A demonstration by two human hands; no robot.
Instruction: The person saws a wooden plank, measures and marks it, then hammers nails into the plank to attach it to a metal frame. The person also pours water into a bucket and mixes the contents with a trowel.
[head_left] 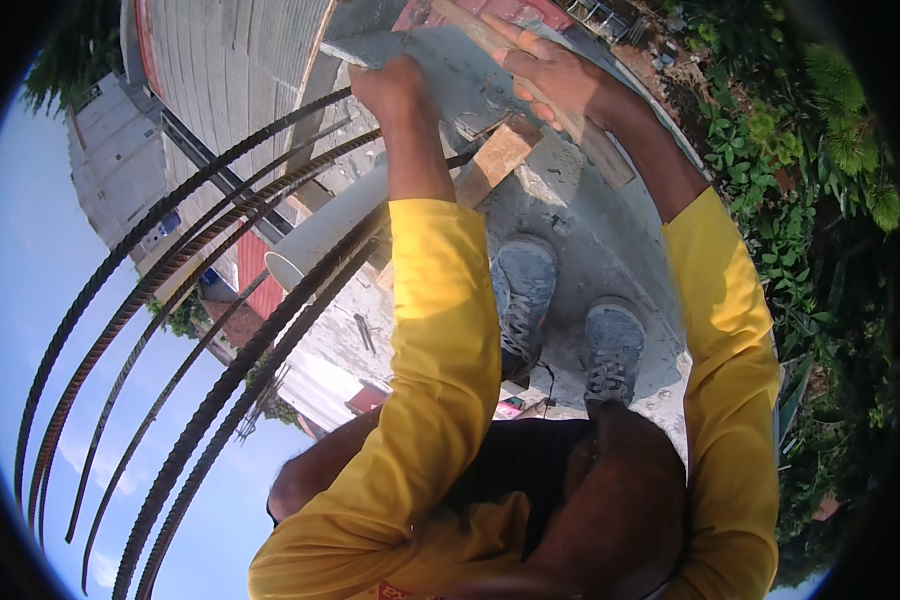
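Near the upper edge of the head view, the person's right hand (567,84) lies across a long wooden strip (607,158), its grip closed around the wood, with some fingers stretched over it and others showing at its far edge. The strip slants from the top of the view down toward the right, above a grey concrete surface (595,235). To its left, the left hand (394,88) is curled into a loose fist near the ends of several dark rebars (238,374); whether that grip has hold of anything, I cannot tell (the back of the hand faces the camera). Just below it, a pale pipe (330,222) lies slantwise, open end toward the left. A wooden block (500,160) sits between the two forearms. Dusty shoes (615,340) rest on the concrete, and green foliage (770,150) fills the right side.
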